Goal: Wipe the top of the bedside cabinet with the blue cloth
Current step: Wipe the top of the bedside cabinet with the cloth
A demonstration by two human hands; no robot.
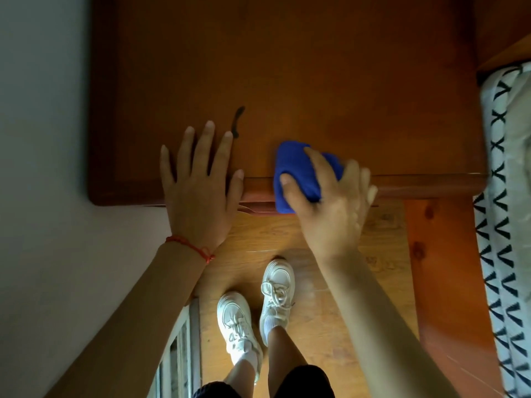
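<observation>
The bedside cabinet [287,81] has a reddish-brown wooden top that fills the upper half of the head view. A bunched blue cloth [293,170] lies over its front edge, partly hanging down the front. My right hand [330,202] grips the cloth, thumb and index finger curled round it. My left hand [198,179] rests flat on the top near the front edge, fingers spread, to the left of the cloth. A small dark curved mark [237,122] shows on the wood just beyond my left fingertips.
A pale wall [43,139] runs along the cabinet's left side. A wooden bed frame [442,268] with patterned white bedding [505,225] stands on the right. My white shoes [258,311] stand on the wooden floor below the cabinet's front edge.
</observation>
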